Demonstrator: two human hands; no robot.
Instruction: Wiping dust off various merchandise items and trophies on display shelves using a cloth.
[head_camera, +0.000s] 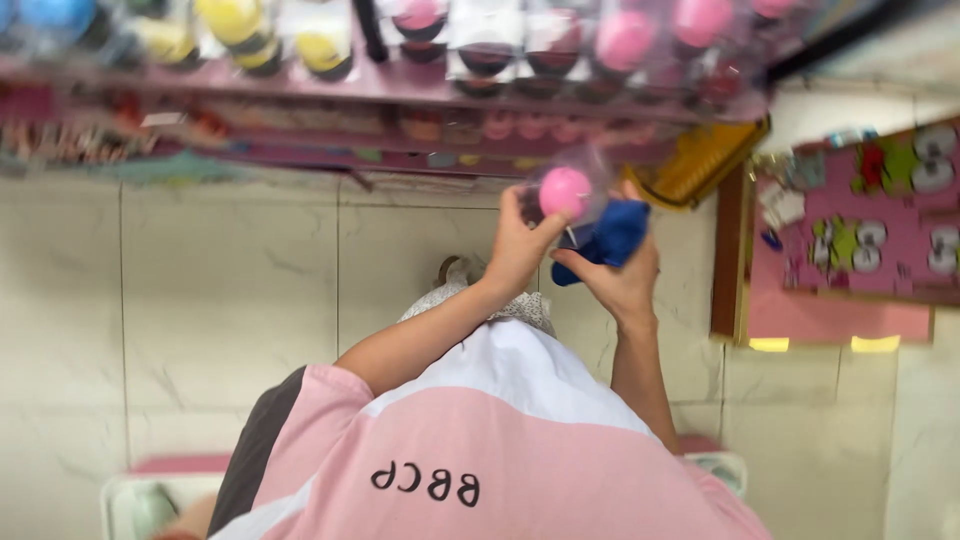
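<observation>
Left hand (515, 245) pinched the pink round ball in clear plastic wrap (565, 192) from below-left. Right hand (620, 285) was clenched around a blue cloth (612, 238), which touched the ball's right side.

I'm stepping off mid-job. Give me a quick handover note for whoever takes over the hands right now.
Left hand: fingers closed on the pink ball packet, held up in front of the shelf.
Right hand: grips the blue cloth, bunched against the packet's side.
Done: one packet in hand, with the cloth touching it.
Left: similar ball packets line the shelf; the picture does not show whether any have been handled.
</observation>
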